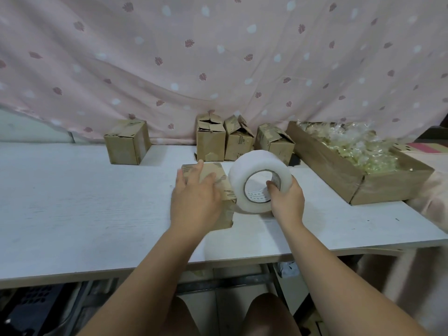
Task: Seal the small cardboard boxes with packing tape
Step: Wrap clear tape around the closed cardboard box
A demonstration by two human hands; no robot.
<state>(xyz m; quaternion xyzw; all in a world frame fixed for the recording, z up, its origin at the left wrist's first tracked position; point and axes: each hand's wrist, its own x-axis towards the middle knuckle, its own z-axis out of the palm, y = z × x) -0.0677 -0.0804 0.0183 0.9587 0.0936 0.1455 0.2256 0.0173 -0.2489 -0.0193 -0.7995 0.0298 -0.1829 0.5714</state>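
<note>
Cardboard box (218, 169) under left hand (194, 202), milky tape roll (252, 166) in right hand (287, 202)

Wide bare table (72, 202) is lying open on the left and near sides. A lone box (127, 143) and three open boxes (238, 144) are standing along the far curtain (169, 69), a gap between them; a cardboard tray (324, 163) is blocking the right.

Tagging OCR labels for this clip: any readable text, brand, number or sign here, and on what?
Nothing can be read.
Brown cardboard box under the left hand: dark printed marks on top, too blurred.
White roll of packing tape in the right hand: printed rows inside its cardboard core, too small.
Open brown cardboard boxes at the back: dark side print, blurred.
Pink leaf-patterned curtain: no text.
</note>
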